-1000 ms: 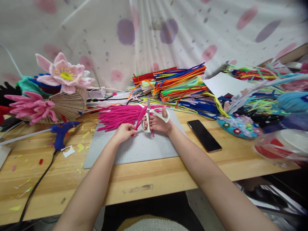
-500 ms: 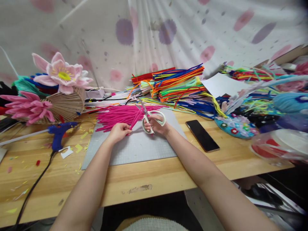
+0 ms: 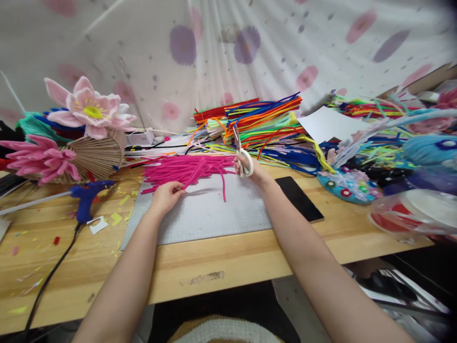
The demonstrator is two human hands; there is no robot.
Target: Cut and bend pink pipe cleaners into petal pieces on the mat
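Observation:
My left hand (image 3: 169, 196) is closed in a pinch on the near ends of a few magenta pipe cleaners (image 3: 194, 177), which slant up over the heap. The heap of magenta pipe cleaners (image 3: 160, 170) lies across the back of a grey cutting mat (image 3: 214, 209). One bent strand (image 3: 223, 188) droops from the heap onto the mat. On the right, my right hand (image 3: 253, 170) is closed around white-handled scissors (image 3: 245, 162). Their blades point up and away, and the handles look close together. Some of the right fingers are hidden behind the handles.
A blue glue gun (image 3: 87, 197) with its cord lies left among scraps. Pink fuzzy flowers (image 3: 91, 109) stand behind it. Bundles of coloured pipe cleaners (image 3: 264, 119) line the back. A black phone (image 3: 300, 200), partly behind my right forearm, and a flower-covered blue piece (image 3: 346, 186) are right.
My right hand has moved right with the scissors, whose handles have come together. My left hand has shifted slightly left. A bent magenta strand now hangs onto the mat between them.

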